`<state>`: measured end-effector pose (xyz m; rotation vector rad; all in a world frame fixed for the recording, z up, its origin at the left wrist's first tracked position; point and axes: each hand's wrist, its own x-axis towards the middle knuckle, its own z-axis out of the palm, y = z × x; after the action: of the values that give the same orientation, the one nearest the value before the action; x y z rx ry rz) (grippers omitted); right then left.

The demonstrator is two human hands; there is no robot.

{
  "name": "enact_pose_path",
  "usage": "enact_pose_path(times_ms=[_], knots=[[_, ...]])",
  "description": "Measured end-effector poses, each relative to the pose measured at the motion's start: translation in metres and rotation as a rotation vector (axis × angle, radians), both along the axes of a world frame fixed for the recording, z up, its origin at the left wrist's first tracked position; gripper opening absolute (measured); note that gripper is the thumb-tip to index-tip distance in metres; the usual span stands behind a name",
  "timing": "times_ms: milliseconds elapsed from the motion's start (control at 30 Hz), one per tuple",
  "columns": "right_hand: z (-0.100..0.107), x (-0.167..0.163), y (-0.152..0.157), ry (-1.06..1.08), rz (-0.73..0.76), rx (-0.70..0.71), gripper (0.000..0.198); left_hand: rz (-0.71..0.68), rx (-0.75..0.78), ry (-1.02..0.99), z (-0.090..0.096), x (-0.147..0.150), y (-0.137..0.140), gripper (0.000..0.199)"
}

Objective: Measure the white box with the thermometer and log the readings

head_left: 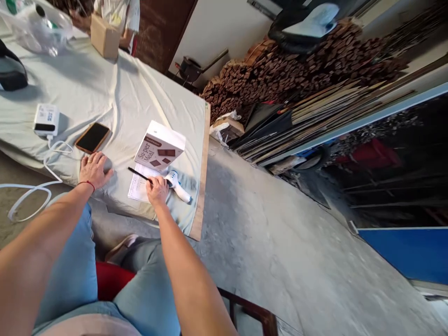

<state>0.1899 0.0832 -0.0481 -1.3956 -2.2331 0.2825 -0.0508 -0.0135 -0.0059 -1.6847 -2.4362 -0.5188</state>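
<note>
One left hand [95, 171], head view: palm down on the pale cloth [140, 100], fingers loosely spread, nothing visibly held, just beside the phone [93, 137].
Right hand [158, 190]: fingers closed on the black pen [138, 174].
Black pen: slanting over the handwritten paper [137, 189].
Printed box [159, 145]: standing just beyond the paper.
White-and-blue device [181, 190]: lying just beside the right hand.
</note>
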Motion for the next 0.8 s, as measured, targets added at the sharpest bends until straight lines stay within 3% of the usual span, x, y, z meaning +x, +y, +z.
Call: enact_pose_path(times_ms=[267,567,800], knots=[[-0.003,0.013,0.005,-0.040,-0.023,0.009,0.027,-0.005,-0.055,-0.093,0.002,0.013,0.008,0.054],[-0.027,0.023,0.020,0.154,0.082,0.033,0.045,0.023,-0.178,-0.097,0.011,0.023,0.014,0.059],[-0.043,0.028,0.036,0.157,0.138,0.084,0.054,0.022,-0.190,-0.065,0.008,0.021,0.019,0.057]])
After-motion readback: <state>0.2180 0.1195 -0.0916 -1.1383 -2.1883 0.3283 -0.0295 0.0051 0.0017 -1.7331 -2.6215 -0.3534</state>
